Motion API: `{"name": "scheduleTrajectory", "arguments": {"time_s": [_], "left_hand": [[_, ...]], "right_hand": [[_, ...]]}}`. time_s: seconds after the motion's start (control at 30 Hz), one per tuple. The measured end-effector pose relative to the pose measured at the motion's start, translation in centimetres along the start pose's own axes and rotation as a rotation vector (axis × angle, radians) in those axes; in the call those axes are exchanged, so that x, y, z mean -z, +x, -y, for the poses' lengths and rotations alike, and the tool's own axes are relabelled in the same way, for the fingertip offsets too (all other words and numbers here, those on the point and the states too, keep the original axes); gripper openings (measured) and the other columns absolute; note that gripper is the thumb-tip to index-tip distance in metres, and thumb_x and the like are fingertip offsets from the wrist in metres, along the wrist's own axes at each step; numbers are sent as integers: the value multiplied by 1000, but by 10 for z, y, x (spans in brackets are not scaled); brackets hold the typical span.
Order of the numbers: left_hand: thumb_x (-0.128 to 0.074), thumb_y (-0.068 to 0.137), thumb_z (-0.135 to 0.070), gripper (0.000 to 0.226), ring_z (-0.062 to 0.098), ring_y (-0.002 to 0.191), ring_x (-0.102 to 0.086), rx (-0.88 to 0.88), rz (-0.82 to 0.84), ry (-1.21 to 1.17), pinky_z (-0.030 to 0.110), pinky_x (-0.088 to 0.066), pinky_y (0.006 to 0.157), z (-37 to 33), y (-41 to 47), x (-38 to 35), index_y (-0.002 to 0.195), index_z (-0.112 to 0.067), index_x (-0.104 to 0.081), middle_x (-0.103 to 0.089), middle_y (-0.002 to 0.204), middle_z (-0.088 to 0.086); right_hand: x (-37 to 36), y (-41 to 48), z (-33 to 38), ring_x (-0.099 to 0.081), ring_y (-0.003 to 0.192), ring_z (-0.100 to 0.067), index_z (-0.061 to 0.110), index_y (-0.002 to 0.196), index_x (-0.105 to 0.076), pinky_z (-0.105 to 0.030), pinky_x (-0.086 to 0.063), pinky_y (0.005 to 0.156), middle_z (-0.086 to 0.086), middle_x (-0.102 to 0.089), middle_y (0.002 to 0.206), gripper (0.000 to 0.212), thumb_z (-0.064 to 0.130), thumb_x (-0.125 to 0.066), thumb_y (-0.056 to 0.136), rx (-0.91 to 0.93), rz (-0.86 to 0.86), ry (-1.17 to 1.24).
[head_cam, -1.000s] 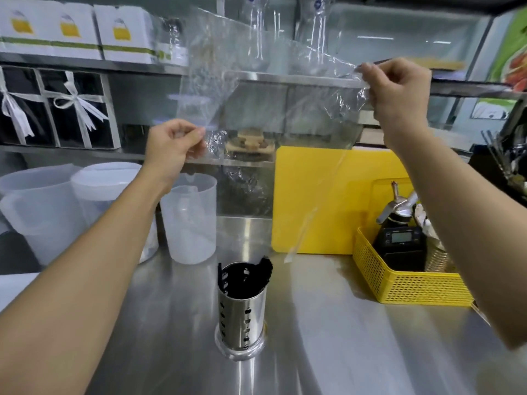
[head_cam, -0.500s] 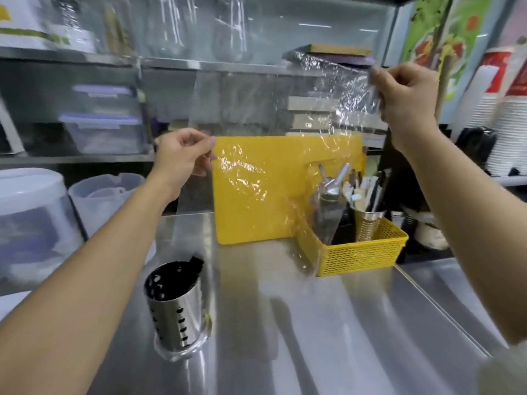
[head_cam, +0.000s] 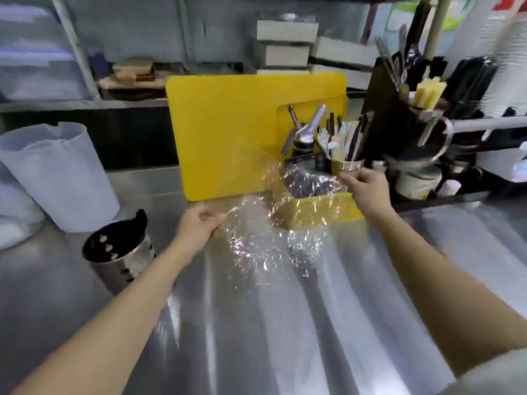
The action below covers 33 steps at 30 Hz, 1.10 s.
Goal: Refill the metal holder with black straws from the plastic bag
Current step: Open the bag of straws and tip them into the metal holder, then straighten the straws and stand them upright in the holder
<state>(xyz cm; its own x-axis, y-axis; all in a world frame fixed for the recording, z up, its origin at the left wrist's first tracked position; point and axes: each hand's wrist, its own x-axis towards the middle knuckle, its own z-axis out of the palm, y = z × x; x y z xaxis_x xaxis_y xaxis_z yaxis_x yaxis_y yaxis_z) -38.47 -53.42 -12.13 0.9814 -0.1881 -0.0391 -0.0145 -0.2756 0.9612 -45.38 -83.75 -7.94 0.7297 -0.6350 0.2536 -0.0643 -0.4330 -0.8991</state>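
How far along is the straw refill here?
Done, apparently: the plastic bag shows no straws inside, and the metal holder looks dark inside with something black poking above its rim. In hand: left hand and right hand each pinch the bag over the counter. Left: probably just discarding the bag; the fill level is unclear.

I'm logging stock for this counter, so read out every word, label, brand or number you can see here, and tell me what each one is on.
No text is readable in this blurred view.
Red print at top right: too blurred to read.
Green poster: too blurred to read.
Display on the black device: too blurred to read.
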Motion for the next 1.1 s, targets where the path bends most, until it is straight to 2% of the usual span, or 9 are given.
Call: {"name": "scheduleTrajectory", "arguments": {"time_s": [0.17,0.27,0.37,0.47,0.6,0.73,0.87,1.0,1.1], "left_hand": [[-71,78,-25,19,22,65,-51,75,-8,146,33,-42,64,59,-3,-17,81,-27,-53,-57,79,7],[-73,75,-28,20,23,70,-53,145,1,205,36,-43,67,86,-9,-27,87,-21,-58,-60,79,8],[-70,79,-16,15,20,68,-49,174,15,178,29,-40,62,99,-17,-41,83,-18,-56,-54,73,3],[-67,82,-9,18,16,69,-49,173,-24,152,13,-38,57,105,-21,-50,94,-11,-55,-53,76,2],[-64,81,0,23,22,78,-51,163,-48,132,4,-41,56,105,-22,-42,102,-3,-56,-55,78,6],[-67,82,-14,27,19,81,-55,104,25,286,16,-47,72,79,-22,-15,107,-5,-61,-60,90,6],[-66,80,-36,28,14,91,-63,-52,20,473,35,-50,90,42,-29,34,104,-22,-63,-66,95,-3],[-60,85,-35,27,11,94,-62,-204,-28,581,34,-50,88,1,-46,84,108,-21,-62,-67,100,-5],[-59,85,-35,22,8,92,-63,-317,-100,575,34,-50,87,-20,-61,122,102,-23,-65,-67,93,-11]], "right_hand": [[-11,-30,-78,-34,50,-13,1,62,-54,-29,-28,54,-6,-41,52,32,19,-62,86,-142,122,-96],[-14,-43,-110,-29,49,-15,14,50,-34,-29,-22,47,-1,-32,48,46,20,-60,87,-167,185,-210],[-19,-47,-136,-35,53,-18,17,50,-36,-32,-26,53,1,-36,49,45,23,-61,87,-204,202,-272],[-19,-47,-155,-50,67,-26,12,60,-50,-32,-35,61,-3,-51,58,32,26,-60,88,-234,181,-356],[-16,-43,-163,-60,96,-37,8,93,-62,-39,-46,77,-17,-66,96,28,35,-55,89,-261,202,-533],[-28,-38,-132,-56,107,-39,5,118,-54,-41,-43,81,-20,-61,117,43,38,-51,91,-52,214,-743],[-72,-39,-72,-57,100,-37,4,117,-53,-41,-44,76,-19,-62,112,48,42,-55,88,89,314,-561],[-129,-65,-3,-57,91,-22,9,121,-53,-35,-46,74,-6,-61,104,52,46,-59,84,216,467,-371],[-170,-92,41,-58,98,-20,12,124,-51,-37,-49,85,-5,-60,108,53,43,-63,82,238,641,-195]]}}
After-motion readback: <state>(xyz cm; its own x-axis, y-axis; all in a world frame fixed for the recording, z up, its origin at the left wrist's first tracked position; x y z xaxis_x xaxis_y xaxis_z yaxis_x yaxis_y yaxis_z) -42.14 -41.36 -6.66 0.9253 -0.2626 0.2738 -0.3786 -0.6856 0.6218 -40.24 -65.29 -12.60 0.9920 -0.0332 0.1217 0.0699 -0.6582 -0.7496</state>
